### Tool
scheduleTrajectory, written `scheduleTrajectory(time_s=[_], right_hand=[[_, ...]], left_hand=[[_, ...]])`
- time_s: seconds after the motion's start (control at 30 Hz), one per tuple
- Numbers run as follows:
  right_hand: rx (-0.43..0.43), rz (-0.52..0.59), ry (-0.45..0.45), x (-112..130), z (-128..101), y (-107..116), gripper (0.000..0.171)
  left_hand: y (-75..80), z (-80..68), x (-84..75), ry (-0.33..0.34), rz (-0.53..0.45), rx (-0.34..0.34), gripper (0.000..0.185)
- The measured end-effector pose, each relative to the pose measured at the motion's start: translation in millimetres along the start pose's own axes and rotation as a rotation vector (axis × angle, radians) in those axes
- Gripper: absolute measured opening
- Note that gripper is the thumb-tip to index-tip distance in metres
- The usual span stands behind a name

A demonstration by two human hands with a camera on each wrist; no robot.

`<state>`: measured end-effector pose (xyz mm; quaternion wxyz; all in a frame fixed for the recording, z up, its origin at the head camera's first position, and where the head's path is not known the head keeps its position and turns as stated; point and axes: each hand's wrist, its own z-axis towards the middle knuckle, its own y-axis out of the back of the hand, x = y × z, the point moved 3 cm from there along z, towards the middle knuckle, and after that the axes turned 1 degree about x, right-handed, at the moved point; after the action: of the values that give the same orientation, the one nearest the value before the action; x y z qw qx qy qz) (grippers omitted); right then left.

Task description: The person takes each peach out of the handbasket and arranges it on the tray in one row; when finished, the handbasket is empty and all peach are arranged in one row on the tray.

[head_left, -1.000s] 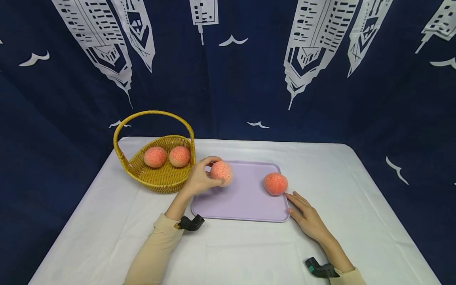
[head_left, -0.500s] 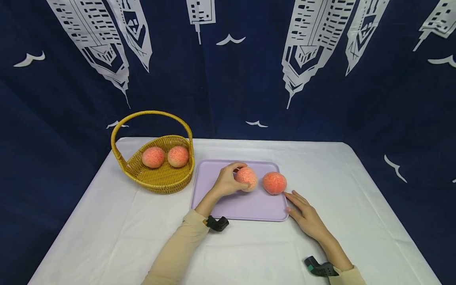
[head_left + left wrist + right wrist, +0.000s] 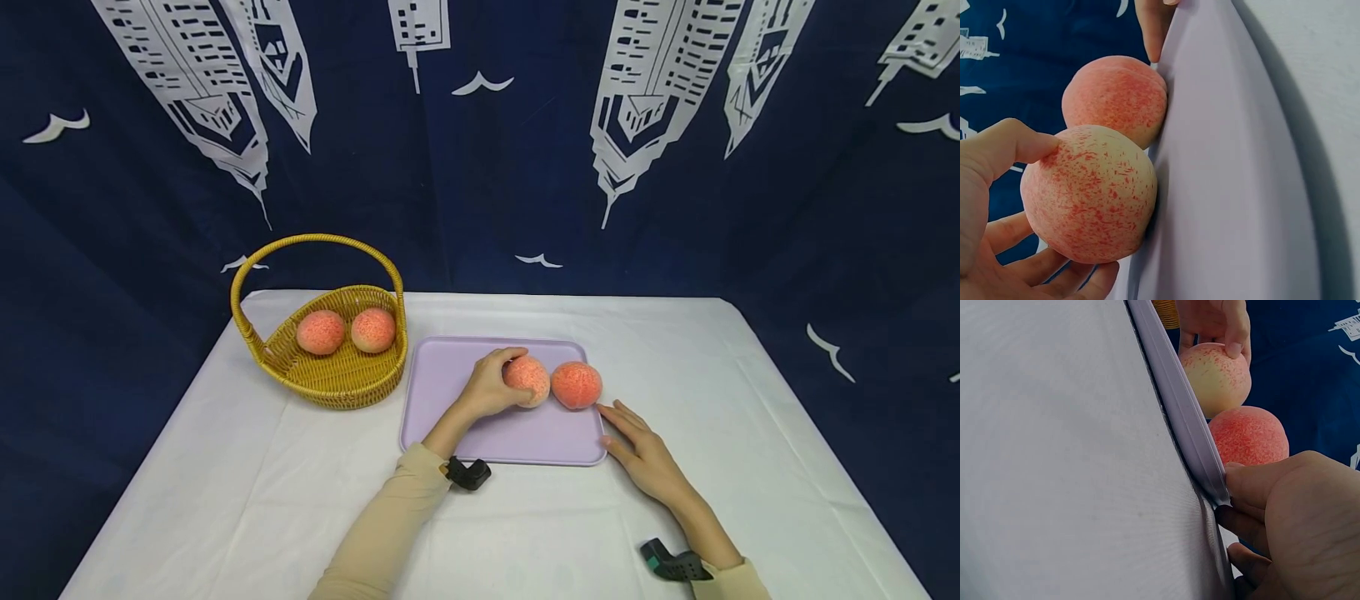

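My left hand (image 3: 483, 392) grips a pale, red-speckled peach (image 3: 532, 385) over the lilac tray (image 3: 444, 367), thumb on one side and fingers curled round the other. Just right of it, a redder peach (image 3: 577, 385) rests near the tray's right side. In the left wrist view the held peach (image 3: 1090, 197) overlaps the redder one (image 3: 1116, 97); whether they touch I cannot tell. My right hand (image 3: 647, 458) lies at the tray's right edge with fairly straight fingers. In the right wrist view its thumb (image 3: 1254, 478) touches the tray rim (image 3: 1188, 415).
A yellow wicker basket (image 3: 337, 382) with a tall handle stands left of the tray. Inside it lie two peaches, one on the left (image 3: 321, 332) and one on the right (image 3: 373, 330). A white cloth (image 3: 540, 533) covers the table, before a navy curtain (image 3: 510, 167).
My left hand has carried its peach rightward across the tray, from the left side to close beside the redder peach. The right hand stays at the tray's edge.
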<state>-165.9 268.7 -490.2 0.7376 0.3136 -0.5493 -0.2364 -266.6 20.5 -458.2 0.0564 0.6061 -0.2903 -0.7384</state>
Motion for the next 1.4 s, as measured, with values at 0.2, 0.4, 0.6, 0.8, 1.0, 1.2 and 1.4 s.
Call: scheduleTrajectory(time_s=[0.2, 0.4, 0.6, 0.8, 1.0, 1.2, 1.4], right_hand=[[-0.006, 0.001, 0.014, 0.1, 0.1, 0.0, 0.047], [0.004, 0.007, 0.008, -0.3, 0.4, -0.4, 0.047], [0.009, 0.007, 0.003, -0.6, 1.0, -1.7, 0.047], [0.005, 0.001, 0.006, -0.2, 0.8, -1.7, 0.047], [-0.002, -0.008, 0.005, -1.0, 0.3, 0.5, 0.047], [-0.001, -0.006, 0.008, -3.9, 1.0, 0.8, 0.047], [0.016, 0.004, -0.002, -5.1, 1.4, -2.1, 0.048]], left_hand=[[-2.8, -1.0, 1.3, -0.009, 0.009, 0.014, 0.07], [-2.6, -2.6, 2.8, -0.032, 0.022, 0.005, 0.071], [12.3, -11.0, 1.0, -0.101, 0.05, -0.051, 0.074], [58.9, -28.8, -3.8, -0.199, 0.047, -0.172, 0.06], [122.4, -47.3, -0.8, -0.155, 0.058, -0.306, 0.053], [175.1, -50.4, 19.2, -0.055, 0.068, -0.469, 0.054], [193.6, -48.2, 48.2, 0.113, 0.065, -0.519, 0.061]])
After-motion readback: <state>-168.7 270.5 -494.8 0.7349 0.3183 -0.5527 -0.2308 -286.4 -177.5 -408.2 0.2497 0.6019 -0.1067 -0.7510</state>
